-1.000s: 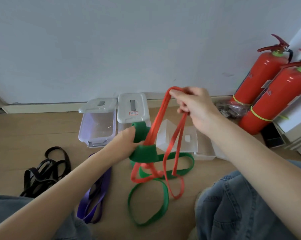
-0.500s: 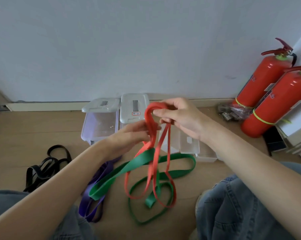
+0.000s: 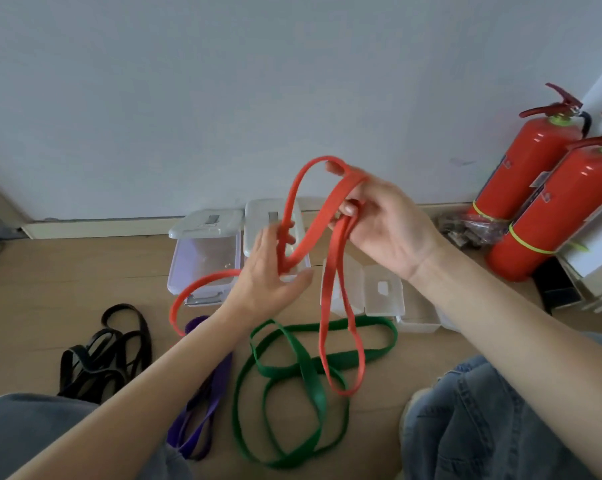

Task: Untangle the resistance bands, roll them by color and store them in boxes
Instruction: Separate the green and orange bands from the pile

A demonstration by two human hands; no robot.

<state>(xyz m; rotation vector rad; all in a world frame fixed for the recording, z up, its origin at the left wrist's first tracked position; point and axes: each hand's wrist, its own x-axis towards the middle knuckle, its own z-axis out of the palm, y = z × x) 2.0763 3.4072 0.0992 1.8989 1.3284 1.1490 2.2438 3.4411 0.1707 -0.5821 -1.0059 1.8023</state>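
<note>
Both my hands hold red resistance band [image 3: 327,299] above the floor. My right hand [image 3: 386,223] pinches its upper loop, and my left hand [image 3: 268,275] grips a strand lower down. One red loop hangs to the left of my left wrist, another hangs down over the green bands [image 3: 292,382], which lie loose on the floor. A purple band [image 3: 206,403] lies partly under my left forearm. Black bands [image 3: 105,351] lie in a heap at the left. Clear plastic boxes [image 3: 202,261] with lids stand by the wall, and an open box [image 3: 384,296] lies to the right.
Two red fire extinguishers [image 3: 535,188] lean in the right corner, with a plastic bag of small items [image 3: 472,226] beside them. My knees in jeans [image 3: 500,420] frame the bottom of the view. A white wall and skirting board run along the back.
The red band has come free of the green bands, which dropped flat on the floor. My hands lifted and spread the red band into wider loops.
</note>
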